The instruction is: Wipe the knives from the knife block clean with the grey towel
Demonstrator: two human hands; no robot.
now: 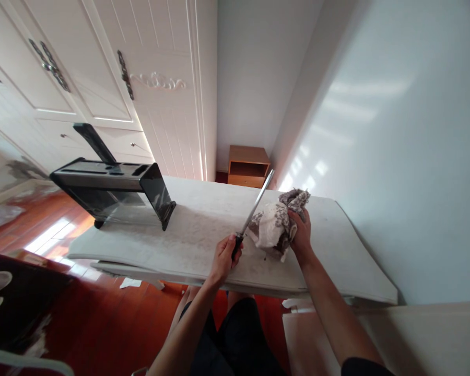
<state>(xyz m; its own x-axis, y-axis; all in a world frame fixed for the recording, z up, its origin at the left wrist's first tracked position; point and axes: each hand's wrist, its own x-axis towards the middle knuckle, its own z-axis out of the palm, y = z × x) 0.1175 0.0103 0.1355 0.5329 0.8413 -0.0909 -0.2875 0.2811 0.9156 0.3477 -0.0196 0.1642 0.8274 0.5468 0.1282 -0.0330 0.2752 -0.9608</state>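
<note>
My left hand [222, 257] is closed round the black handle of a honing steel [256, 204], whose long metal rod slants up and away to the right. Bunched in my right hand [301, 232] is a brown and white patterned cloth [272, 225], just right of the rod and over the tabletop. The cloth hides some of my right fingers. On the left part of the white table [203, 209] stands a knife block [102, 180] with a black frame, see-through sides and slots along its top. One dark handle [95, 143] sticks up out of it at a slant.
White wardrobe doors [160, 120] rise behind the table on the left. A small wooden nightstand [248, 155] stands past the far edge, and a pale wall [415, 156] borders the right side. Below lies a reddish wood floor [113, 324] with a white scrap [130, 282].
</note>
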